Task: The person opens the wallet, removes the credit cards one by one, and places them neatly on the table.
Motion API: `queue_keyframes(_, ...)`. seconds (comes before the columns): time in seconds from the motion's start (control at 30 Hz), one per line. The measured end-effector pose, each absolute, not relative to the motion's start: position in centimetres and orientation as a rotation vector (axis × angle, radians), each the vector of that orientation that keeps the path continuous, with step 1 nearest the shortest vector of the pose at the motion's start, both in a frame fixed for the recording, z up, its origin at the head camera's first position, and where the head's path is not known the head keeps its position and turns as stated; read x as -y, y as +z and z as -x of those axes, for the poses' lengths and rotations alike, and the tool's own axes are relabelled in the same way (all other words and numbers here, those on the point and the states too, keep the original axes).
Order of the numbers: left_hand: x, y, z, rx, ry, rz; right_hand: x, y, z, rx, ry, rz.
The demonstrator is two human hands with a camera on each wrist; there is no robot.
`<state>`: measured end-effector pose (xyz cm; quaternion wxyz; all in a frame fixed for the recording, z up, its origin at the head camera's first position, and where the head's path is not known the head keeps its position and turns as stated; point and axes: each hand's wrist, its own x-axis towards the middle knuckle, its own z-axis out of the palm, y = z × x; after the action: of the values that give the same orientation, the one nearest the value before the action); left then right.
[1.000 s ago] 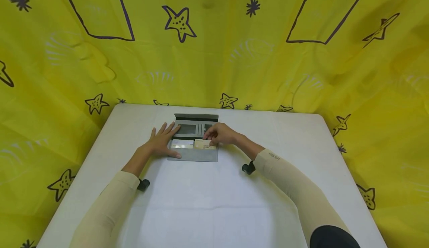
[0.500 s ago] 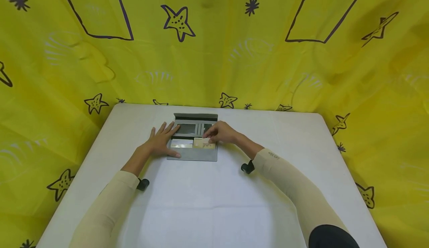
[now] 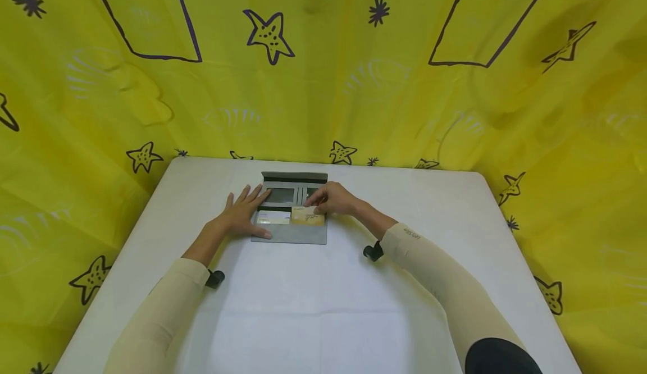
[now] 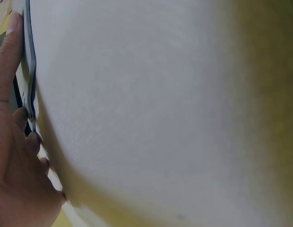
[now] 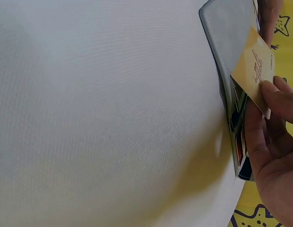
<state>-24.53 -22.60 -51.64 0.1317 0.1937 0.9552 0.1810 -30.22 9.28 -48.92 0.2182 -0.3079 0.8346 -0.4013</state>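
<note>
A grey long wallet (image 3: pixel 290 233) lies unfolded near the far edge of the table. My left hand (image 3: pixel 240 214) spreads its fingers over the wallet's left side, with the thumb on the lower panel. Between thumb and fingers, my right hand (image 3: pixel 333 199) pinches a gold card (image 5: pixel 254 68) by its corner. In the head view the card's lower edge meets the lower panel's right pocket; the right wrist view shows it tilted, standing out from the wallet. A white card (image 3: pixel 273 217) sits beside it in the left pocket. The wallet's upper right window is partly behind my right hand.
The white-covered table (image 3: pixel 323 295) extends around the wallet. A yellow curtain (image 3: pixel 313 99) with starfish drawings hangs behind and at both sides. More card edges (image 5: pixel 240 146) show inside the wallet in the right wrist view.
My right hand has shifted slightly up and left with the gold card, and more of the card's face now shows. My left hand keeps its place on the wallet.
</note>
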Motion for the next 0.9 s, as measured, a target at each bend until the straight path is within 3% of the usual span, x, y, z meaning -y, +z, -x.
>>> queue_keyframes(0.9,22.8,-52.2,24.7,-2.779,0.487,-0.573,-9.2,-50.0,29.8,-2.423,-1.075,0.845)
